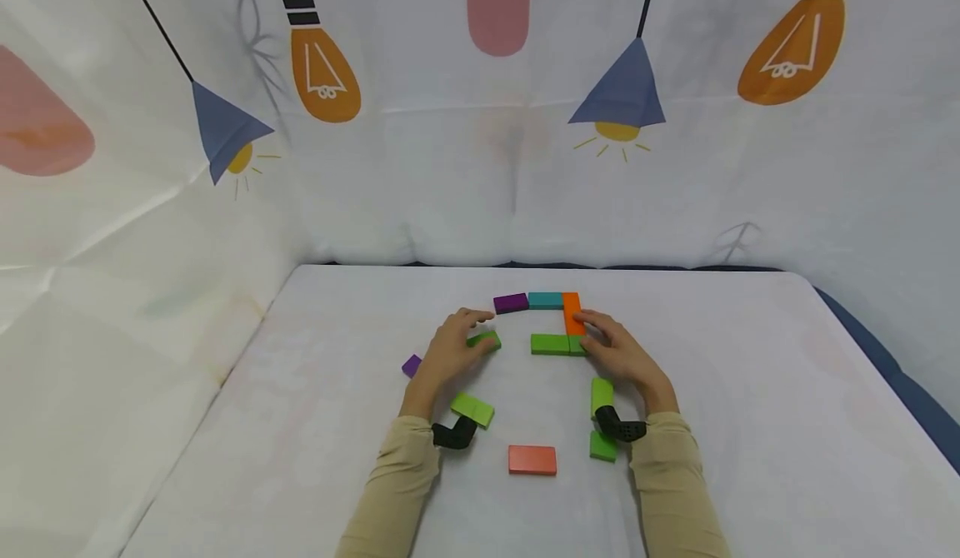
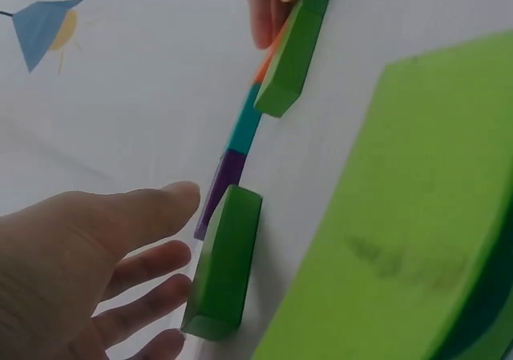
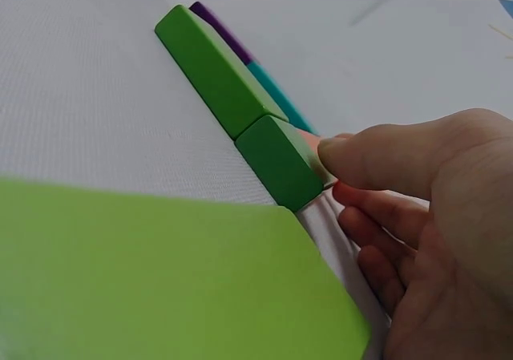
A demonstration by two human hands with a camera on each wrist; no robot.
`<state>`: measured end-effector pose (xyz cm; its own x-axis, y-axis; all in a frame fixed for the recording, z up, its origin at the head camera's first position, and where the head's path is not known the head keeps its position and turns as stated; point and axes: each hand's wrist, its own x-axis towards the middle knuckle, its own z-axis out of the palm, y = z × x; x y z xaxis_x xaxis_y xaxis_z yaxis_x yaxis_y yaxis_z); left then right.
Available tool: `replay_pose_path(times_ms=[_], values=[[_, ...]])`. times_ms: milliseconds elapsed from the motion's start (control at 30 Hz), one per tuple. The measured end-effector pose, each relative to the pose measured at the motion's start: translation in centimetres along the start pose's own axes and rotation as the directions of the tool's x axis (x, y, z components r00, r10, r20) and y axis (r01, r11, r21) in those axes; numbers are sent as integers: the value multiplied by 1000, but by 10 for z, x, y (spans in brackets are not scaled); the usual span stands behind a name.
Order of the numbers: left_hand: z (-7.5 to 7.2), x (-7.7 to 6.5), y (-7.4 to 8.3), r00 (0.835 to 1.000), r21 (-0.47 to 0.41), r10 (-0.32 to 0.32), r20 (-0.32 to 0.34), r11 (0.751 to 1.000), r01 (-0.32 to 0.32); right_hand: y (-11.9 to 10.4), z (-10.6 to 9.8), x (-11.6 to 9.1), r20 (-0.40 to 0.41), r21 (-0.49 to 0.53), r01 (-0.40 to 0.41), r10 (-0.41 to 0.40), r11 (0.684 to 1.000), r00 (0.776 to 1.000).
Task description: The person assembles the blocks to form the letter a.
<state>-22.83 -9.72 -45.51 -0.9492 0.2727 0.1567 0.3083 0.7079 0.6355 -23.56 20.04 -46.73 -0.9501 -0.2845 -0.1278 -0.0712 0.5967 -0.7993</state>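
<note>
My left hand [image 1: 452, 350] is beside a green block [image 1: 486, 340] left of the middle. In the left wrist view the thumb stands apart from that green block [image 2: 224, 264], with the other fingertips close to its side. My right hand [image 1: 622, 354] has its thumb at the end of a short green block [image 3: 280, 161] and its fingertips by an upright orange block [image 1: 572, 312]. A longer green block [image 1: 550, 344] lies end to end with the short one. A teal block [image 1: 545, 301] meets the orange block's top, and a purple block [image 1: 511, 303] adjoins the teal one.
A light green block [image 1: 472, 409] lies near the left wrist and a purple block [image 1: 412, 365] behind the left hand. Beside the right wrist are a light green block [image 1: 602, 396] and a green block [image 1: 602, 446]. A coral block [image 1: 532, 460] lies nearer on the white table [image 1: 247, 458].
</note>
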Motion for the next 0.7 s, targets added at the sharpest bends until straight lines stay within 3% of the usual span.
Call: replay_pose_path(times_ms=[367, 700], values=[[-7, -5, -6, 994, 3, -13, 110, 1000, 13, 6, 0, -2, -6, 59, 69, -68, 996, 998], [-7, -5, -9, 993, 12, -14, 114, 1000, 13, 3, -1, -2, -8, 44, 63, -63, 997, 998]])
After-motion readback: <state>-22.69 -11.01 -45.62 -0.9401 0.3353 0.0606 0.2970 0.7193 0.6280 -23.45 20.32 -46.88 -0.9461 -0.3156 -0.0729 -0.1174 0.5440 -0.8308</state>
